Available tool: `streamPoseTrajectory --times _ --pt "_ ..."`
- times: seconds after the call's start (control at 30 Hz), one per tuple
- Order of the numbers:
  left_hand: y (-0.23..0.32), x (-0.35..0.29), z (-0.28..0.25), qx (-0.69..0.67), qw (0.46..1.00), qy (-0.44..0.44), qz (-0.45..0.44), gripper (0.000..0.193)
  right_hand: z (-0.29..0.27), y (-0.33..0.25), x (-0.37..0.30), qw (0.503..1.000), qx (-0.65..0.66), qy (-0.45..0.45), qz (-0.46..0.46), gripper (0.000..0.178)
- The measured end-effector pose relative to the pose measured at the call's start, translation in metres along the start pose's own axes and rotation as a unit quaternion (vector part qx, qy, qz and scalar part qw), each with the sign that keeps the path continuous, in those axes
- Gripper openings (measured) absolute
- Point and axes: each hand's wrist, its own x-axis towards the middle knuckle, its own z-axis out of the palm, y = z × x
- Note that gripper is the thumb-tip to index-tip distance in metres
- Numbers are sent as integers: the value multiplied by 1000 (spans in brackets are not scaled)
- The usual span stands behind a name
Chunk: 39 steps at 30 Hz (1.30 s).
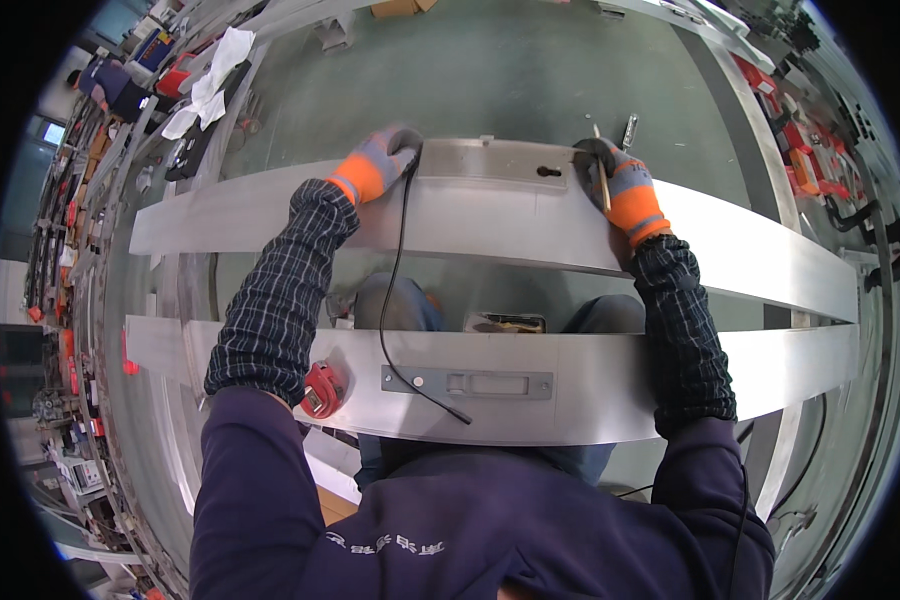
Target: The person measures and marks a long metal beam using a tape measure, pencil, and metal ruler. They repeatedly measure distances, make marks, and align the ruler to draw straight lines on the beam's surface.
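Observation:
A flat metal lock case [490, 162] with a dark keyhole-shaped opening rests on the far aluminium profile [735, 225]. My left hand [378, 165], in a grey and orange glove, is closed round its left end; motion blurs the fingers a little. A black cable [400, 250] hangs from beside that hand and runs down over the near profile [610, 385]. At the case's right end my gloved right hand [625, 190] grips the edge, with a thin pale stick like a pencil [603, 185] held between its fingers. Its fingertips are partly hidden.
On the near profile lie a grey slotted plate [470, 383] and a red tape measure [323, 390]. Beyond the far profile is a small metal tool [630, 131]. A white cloth [210, 85] hangs at the far left. Red bins [800, 155] stand at the right; another person [115, 88] is far left.

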Motion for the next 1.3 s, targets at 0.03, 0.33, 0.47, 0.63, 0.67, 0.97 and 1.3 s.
streamPoseTrajectory --times 0.03,0.33,0.47,0.63,0.67,0.97,1.3 --pt "2 2 1 12 1000 -3 0 33 4 12 -2 1000 3 14 3 27" --pt "0 -9 14 24 996 81 -1 28 -8 -11 -2 999 -3 -38 37 38" --pt "-21 -14 11 -1 994 97 45 29 -1 -15 -3 999 27 -10 43 35" --pt "-5 -20 9 8 997 67 49 28 -5 -17 -1 1000 -7 -7 3 30" --pt "-3 -23 8 6 997 69 46 29 -5 -18 1 1000 -10 -8 -10 27" --pt "-1 -22 15 20 993 108 52 31 -7 -17 -3 1000 17 -3 7 39" --pt "-3 -24 15 -60 992 107 34 29 -7 -22 5 998 46 -22 30 32"
